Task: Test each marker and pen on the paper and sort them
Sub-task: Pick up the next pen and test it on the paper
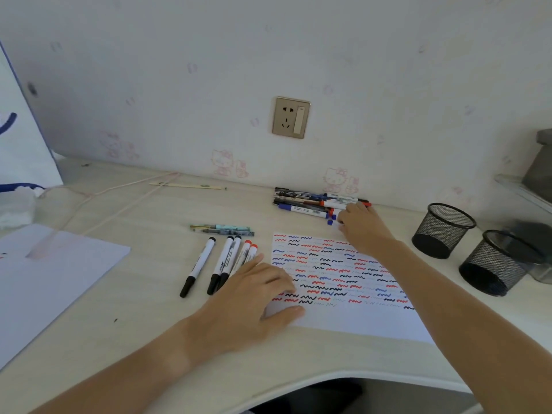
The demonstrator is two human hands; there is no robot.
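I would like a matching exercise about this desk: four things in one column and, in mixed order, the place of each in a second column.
Things:
1. left hand
2. right hand
3. mesh cups
4. row of five markers

Places:
A. right of the test paper
B. left of the test paper
C. resting on the paper's left edge
D. at the pen pile by the wall

Pairs: 1-C, 2-D, 3-A, 4-B
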